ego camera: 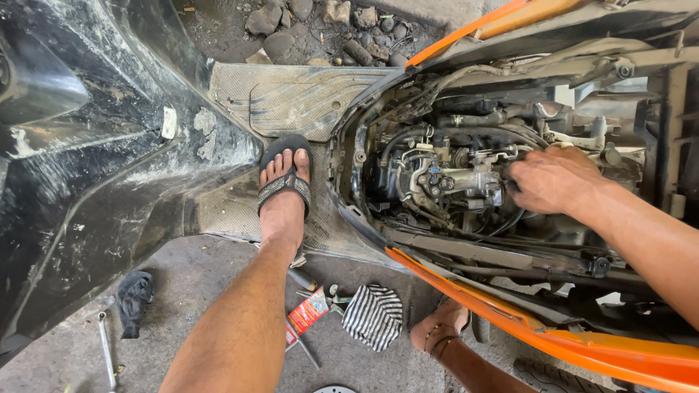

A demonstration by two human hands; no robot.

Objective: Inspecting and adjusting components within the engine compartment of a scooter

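A scooter stands with its seat and panels off, and the engine bay (437, 145) is exposed. My right hand (553, 178) reaches into the bay from the right. Its fingers are curled and pinched on the right side of the grey metal carburettor (466, 178), among black hoses and cables. My left hand (440, 327), with thread bands at the wrist, sits low beside the orange side panel (510, 316). Its fingers are tucked out of sight under the panel edge. My foot in a black sandal (285, 182) rests on the ribbed footboard (291, 94).
On the concrete floor lie a striped cloth (373, 314), a small red packet (309, 311) with hand tools, a black rag (133, 298) and a spanner (107, 349). The black front fairing (87, 145) fills the left. Stones (320, 22) lie beyond the footboard.
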